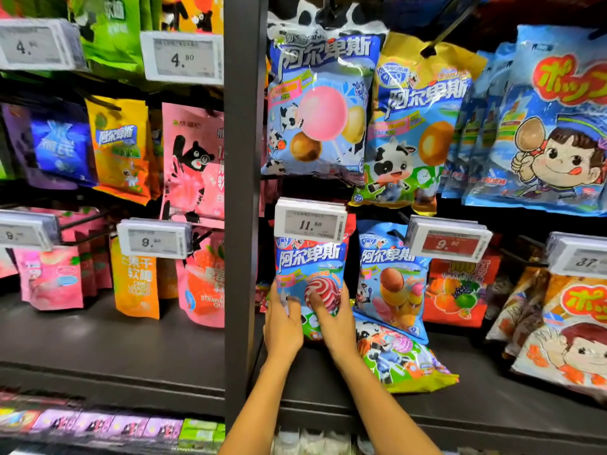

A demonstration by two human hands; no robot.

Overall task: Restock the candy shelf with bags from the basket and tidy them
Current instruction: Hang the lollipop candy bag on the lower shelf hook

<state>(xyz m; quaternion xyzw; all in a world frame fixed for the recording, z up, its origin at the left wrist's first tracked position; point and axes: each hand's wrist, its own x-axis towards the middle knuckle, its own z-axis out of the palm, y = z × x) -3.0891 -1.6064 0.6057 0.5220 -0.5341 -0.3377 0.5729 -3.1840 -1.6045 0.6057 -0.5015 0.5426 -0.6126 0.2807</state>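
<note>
Left hand (281, 328), right hand (338, 325) grip lollipop bag (310, 269).

I'm standing in a shop, facing its sweets aisle: sealed candy bags (320, 103) are hanging in rows from hooks (450, 27) on dark shelving (241, 192), and electronic price tags (310, 223) are showing 4.90, 9.90 and 11.60 in front of them.
</note>
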